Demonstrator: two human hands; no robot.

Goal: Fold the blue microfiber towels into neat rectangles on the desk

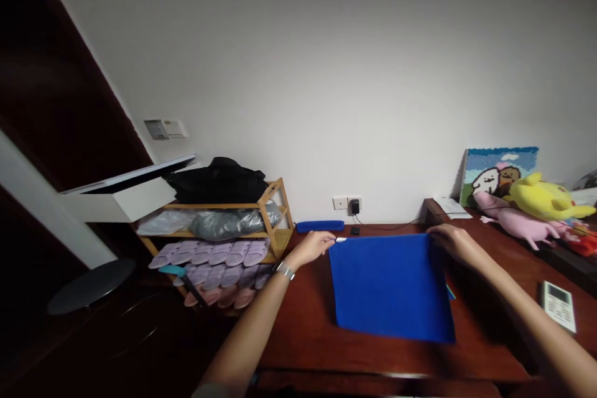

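A flat, roughly square blue cloth point(390, 289) hangs above the dark red-brown desk, its upper edge stretched between my two hands. My left hand point(313, 247), with a metal watch band on the wrist, pinches the upper left corner beside a small white tag point(341, 239). At the upper right corner, my right hand point(454, 242) grips the cloth, with the fingertips partly behind it. The lower edge hangs free and looks slightly blurred. Behind its right side, a thin green-blue edge of something point(450, 291) peeks out; the rest is hidden.
A wooden rack point(275, 214) with purple slippers point(219, 253) and a black bag point(219, 181) stands left. A blue strip-shaped item point(320, 226) lies by the wall near a plugged-in adapter point(355, 206). Right are plush toys point(541, 199) and a white remote point(558, 306) on the desk point(298, 348).
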